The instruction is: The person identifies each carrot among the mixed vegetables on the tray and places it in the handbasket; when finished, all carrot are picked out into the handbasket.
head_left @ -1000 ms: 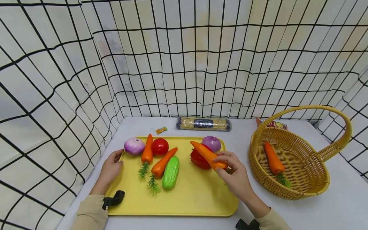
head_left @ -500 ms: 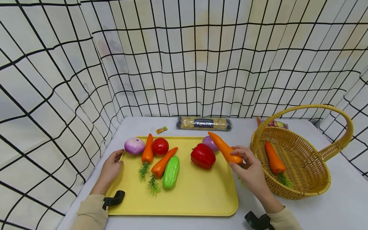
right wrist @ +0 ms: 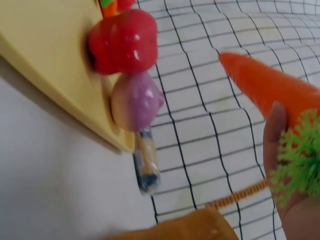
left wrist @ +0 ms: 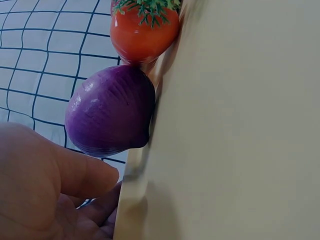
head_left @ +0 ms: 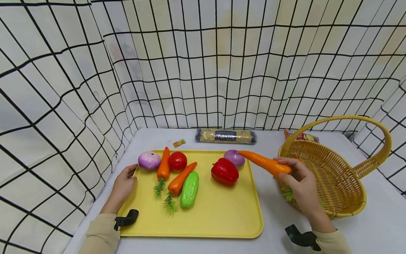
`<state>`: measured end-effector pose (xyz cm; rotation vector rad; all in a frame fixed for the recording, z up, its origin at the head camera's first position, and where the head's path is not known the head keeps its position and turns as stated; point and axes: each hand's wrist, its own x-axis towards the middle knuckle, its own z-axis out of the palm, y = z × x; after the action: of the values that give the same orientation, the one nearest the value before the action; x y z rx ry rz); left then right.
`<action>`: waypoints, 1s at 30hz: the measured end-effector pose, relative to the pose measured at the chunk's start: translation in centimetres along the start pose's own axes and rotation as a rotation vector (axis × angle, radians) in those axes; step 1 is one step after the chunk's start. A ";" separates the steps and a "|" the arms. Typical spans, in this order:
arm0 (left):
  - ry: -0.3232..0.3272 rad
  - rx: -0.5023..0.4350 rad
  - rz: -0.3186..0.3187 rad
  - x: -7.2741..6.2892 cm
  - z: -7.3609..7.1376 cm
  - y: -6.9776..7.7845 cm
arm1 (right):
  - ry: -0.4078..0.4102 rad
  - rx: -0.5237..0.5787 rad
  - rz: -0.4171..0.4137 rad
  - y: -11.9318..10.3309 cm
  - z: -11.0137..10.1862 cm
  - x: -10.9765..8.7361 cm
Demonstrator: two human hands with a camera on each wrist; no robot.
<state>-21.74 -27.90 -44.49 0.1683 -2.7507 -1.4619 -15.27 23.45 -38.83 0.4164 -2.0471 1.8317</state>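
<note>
My right hand (head_left: 301, 183) pinches an orange carrot (head_left: 264, 163) near its thick end, off the tray's right side and in front of the basket. In the right wrist view, the green leaves (right wrist: 302, 155) hang by the thumb, while the tip points away. My left hand (head_left: 122, 187) rests at the left rim of the yellow tray (head_left: 228, 218), fingers loosely bent beside the edge, below a purple onion (left wrist: 112, 110). Two more carrots (head_left: 182, 180), a tomato (head_left: 177, 161), a green cucumber-like vegetable (head_left: 189, 190), a red bell pepper (head_left: 225, 171) and another onion (head_left: 234, 158) lie on the tray.
A wicker basket (head_left: 339, 190) with a tall handle stands at the right; the hand partly covers the carrot in it. Behind the tray lie a pasta packet (head_left: 226, 136) and a small orange wrapper (head_left: 179, 143). Another packet (head_left: 309, 138) lies behind the basket.
My right hand has carried the carrot rightward from above the bell pepper, past the tray's edge to the basket's near left side. My left hand has stayed in place.
</note>
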 end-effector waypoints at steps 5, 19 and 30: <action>-0.001 0.004 -0.001 -0.1 0.0 0.1 | -0.024 0.036 -0.036 -0.1 -1.9 0.1; 0.002 0.017 0.012 -0.1 0.0 0.2 | -0.004 0.072 -0.005 0.1 -7.0 0.1; -0.008 0.017 0.009 -0.1 0.0 0.2 | 0.064 0.108 -0.026 0.6 -9.9 -0.1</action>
<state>-21.65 -27.79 -44.35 0.1511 -2.7669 -1.4407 -14.70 33.39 -38.46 0.4054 -1.8988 1.9206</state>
